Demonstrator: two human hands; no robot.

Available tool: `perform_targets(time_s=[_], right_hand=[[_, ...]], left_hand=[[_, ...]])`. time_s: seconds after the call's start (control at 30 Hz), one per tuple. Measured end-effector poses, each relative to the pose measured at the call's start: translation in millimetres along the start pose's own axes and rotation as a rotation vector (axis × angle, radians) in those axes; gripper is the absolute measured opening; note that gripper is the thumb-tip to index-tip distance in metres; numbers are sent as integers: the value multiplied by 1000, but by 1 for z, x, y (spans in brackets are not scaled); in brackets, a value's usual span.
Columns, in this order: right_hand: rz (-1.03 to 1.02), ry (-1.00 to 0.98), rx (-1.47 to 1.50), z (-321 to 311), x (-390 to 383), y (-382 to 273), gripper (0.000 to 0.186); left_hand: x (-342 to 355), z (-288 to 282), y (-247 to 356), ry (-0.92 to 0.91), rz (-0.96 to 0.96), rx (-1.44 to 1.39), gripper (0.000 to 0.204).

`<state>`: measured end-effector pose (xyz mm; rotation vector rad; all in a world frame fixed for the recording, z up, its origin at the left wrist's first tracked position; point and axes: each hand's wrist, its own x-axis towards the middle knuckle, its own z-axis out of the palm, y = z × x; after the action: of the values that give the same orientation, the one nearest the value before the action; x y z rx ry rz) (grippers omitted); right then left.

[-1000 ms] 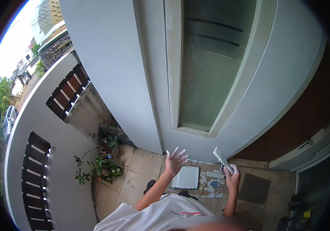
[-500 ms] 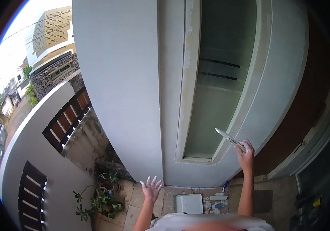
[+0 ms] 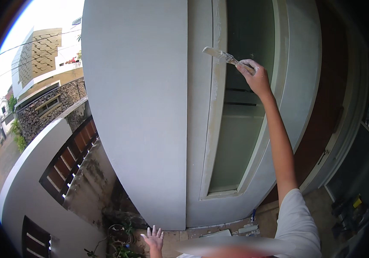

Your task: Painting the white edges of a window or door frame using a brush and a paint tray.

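Note:
My right hand (image 3: 253, 76) grips the handle of a paintbrush (image 3: 223, 56), its bristles coated in white paint. The arm is raised, and the brush tip lies at the left side of the window frame (image 3: 216, 81); whether it touches cannot be made out. Patchy white and yellowish paint shows along that frame, around a tall glass pane (image 3: 238, 146). Low down, near the foot of the pale wall (image 3: 141, 112), my left hand (image 3: 153, 236) has its fingers spread, holding nothing, with white paint on the fingertips.
On the tiled floor lie a white paint tray (image 3: 219, 234), partly hidden by my body, and a white roller (image 3: 248, 229). Potted plants (image 3: 122, 234) stand at lower left, beside a boundary wall (image 3: 34, 163) with slatted openings. A brown door (image 3: 326, 86) is on the right.
My right hand has lifted the paintbrush up and leftward, from the pane's lower right to the upper left frame. My left hand sits lower in view, and the whole view has tilted upward.

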<state>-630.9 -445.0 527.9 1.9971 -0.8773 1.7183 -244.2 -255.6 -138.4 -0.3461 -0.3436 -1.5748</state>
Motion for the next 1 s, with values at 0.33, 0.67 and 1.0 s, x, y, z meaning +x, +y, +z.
perform_targets(time_s=[0.33, 0.67, 1.0], right_hand=[[52, -77, -54, 17, 55, 19, 27], [110, -196, -119, 13, 55, 20, 33], [77, -229, -295, 22, 41, 15, 33]], left_hand=[[13, 59, -13, 860, 134, 312, 76], [-48, -24, 1, 31, 37, 45, 76], [-24, 60, -32, 980, 189, 300, 75]])
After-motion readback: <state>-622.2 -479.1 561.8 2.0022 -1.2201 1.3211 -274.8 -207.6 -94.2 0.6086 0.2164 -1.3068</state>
